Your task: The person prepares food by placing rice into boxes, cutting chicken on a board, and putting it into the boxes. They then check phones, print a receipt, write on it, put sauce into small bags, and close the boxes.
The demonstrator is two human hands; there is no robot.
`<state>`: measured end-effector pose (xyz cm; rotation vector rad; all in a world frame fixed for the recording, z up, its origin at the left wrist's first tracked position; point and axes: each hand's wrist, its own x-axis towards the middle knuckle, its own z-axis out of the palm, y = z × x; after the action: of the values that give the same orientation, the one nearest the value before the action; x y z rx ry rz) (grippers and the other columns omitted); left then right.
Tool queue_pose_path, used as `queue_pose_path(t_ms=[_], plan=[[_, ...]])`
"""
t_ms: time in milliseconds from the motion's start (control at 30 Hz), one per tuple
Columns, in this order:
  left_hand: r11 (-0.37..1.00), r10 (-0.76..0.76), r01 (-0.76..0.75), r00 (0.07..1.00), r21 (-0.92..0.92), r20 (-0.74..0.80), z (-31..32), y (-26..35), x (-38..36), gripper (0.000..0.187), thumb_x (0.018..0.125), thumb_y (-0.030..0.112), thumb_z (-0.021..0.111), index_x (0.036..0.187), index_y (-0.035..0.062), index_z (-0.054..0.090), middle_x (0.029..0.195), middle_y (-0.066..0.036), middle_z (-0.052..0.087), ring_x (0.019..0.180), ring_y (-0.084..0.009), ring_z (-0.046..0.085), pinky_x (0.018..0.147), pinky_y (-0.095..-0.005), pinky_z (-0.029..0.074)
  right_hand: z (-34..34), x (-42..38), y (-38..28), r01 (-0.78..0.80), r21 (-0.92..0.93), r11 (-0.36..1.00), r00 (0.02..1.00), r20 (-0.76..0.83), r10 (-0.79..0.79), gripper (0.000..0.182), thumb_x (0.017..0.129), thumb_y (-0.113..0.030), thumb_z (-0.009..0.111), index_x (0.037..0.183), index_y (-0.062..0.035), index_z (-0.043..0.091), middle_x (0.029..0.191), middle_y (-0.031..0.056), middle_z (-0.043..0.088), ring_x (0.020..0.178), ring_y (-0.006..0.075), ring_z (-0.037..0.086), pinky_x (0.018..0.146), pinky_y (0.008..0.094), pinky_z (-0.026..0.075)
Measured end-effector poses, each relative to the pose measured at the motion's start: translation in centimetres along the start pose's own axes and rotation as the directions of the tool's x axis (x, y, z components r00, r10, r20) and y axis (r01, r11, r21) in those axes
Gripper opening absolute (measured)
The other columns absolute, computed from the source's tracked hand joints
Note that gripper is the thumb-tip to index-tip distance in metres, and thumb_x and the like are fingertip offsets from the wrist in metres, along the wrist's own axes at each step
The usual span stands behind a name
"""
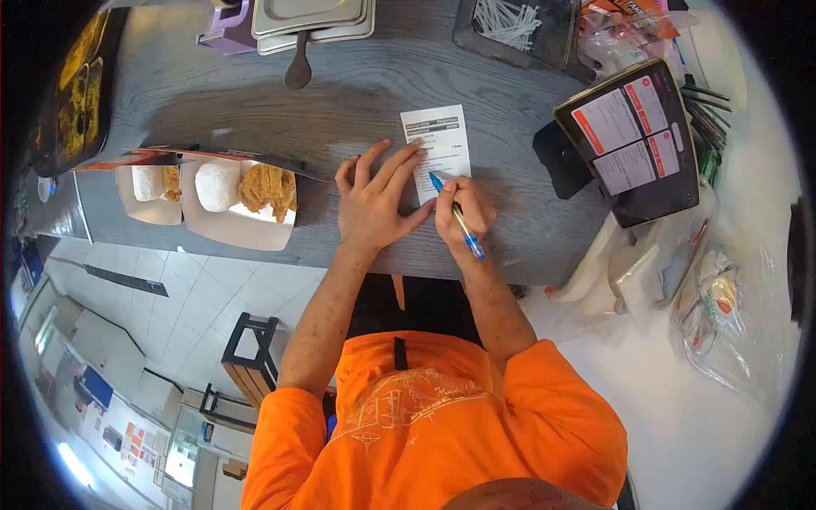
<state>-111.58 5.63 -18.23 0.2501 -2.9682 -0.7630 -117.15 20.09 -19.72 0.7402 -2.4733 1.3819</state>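
Head view, only one: my slip (445,140) lies flat on the desk (357,102) right in front of me, print side up. My left fingers (398,165) are loosely spread, palm down over its left edge, gripping nothing. My right fingers (445,206) are curled closed round the pen (466,228), blue tip angled at the slip; can't tell if it touches. Pen: should be light, stiff, maybe a bit slick on the barrel; best hold is low, near the tip. Slip: probably thin, nearly weightless, limp, easy to crease or tear; I'd pinch the free top corner, or press it flat as here. Containers: big box (240,233) to my left, open, white lump (217,186) (rice, I think) beside fried chicken (268,190). Small box (151,212) next to it, open, similar white lump and browned piece. Card walls, likely bendy; support from below. Dark tray (478,48) at the top holds thin white sticks (507,22). Metal trays (314,15) stacked top left of it. Clear bag (731,336) on the right, contents too blurred to name.
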Motion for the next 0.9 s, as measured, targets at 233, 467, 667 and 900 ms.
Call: queue_pose_path(t_ms=[233, 467, 667, 900], plan=[[1.000, 0.006, -0.006, 1.000, -0.003, -0.019, 0.3, -0.2, 0.0, 0.057, 0.072, 0.045, 0.076, 0.122, 0.0198, 0.066, 0.140, 0.009, 0.057, 0.133, -0.0207, 0.045, 0.110, -0.0432, 0.024, 0.1, -0.3, 0.4, 0.007, -0.095, 0.995, 1.000, 0.005, -0.007, 0.027, 0.080, 0.011, 0.062, 0.064, -0.0026, 0.045, 0.063, 0.0116, 0.053, 0.048, 0.0228, 0.054, 0.043, 0.0344, 0.044], [1.000, -0.002, 0.002, 1.000, 0.000, 0.012, 0.0, 0.0, -0.1, 0.061, 0.075, 0.050, 0.077, 0.126, 0.0202, 0.065, 0.141, 0.010, 0.056, 0.133, -0.0201, 0.045, 0.110, -0.0442, 0.024, 0.0, -0.3, 0.2, 0.000, -0.095, 0.995, 0.999, -0.040, -0.004, 0.029, 0.082, 0.005, 0.060, 0.062, -0.0039, 0.042, 0.055, 0.0091, 0.047, 0.041, 0.0222, 0.051, 0.041, 0.0342, 0.043], [1.000, 0.004, -0.004, 1.000, -0.003, 0.006, 0.2, -0.1, -0.3, 0.060, 0.075, 0.052, 0.076, 0.125, 0.0202, 0.065, 0.141, 0.010, 0.056, 0.132, -0.0197, 0.045, 0.110, -0.0442, 0.024, -0.6, -1.0, 0.2, -0.021, -0.049, 0.999, 1.000, -0.001, 0.021, 0.019, 0.081, 0.007, 0.059, 0.065, -0.0004, 0.052, 0.059, 0.0125, 0.059, 0.042, 0.0220, 0.055, 0.041, 0.0339, 0.044], [1.000, 0.003, -0.003, 1.000, 0.014, 0.001, 0.0, 0.1, 0.0, 0.060, 0.076, 0.054, 0.076, 0.124, 0.0201, 0.066, 0.140, 0.010, 0.057, 0.132, -0.0194, 0.045, 0.109, -0.0434, 0.024, -2.6, -0.7, 0.5, -0.086, -0.142, 0.986, 0.994, -0.082, 0.075, 0.023, 0.081, 0.006, 0.060, 0.064, -0.0032, 0.047, 0.059, 0.0117, 0.057, 0.043, 0.0219, 0.055, 0.040, 0.0324, 0.043]])
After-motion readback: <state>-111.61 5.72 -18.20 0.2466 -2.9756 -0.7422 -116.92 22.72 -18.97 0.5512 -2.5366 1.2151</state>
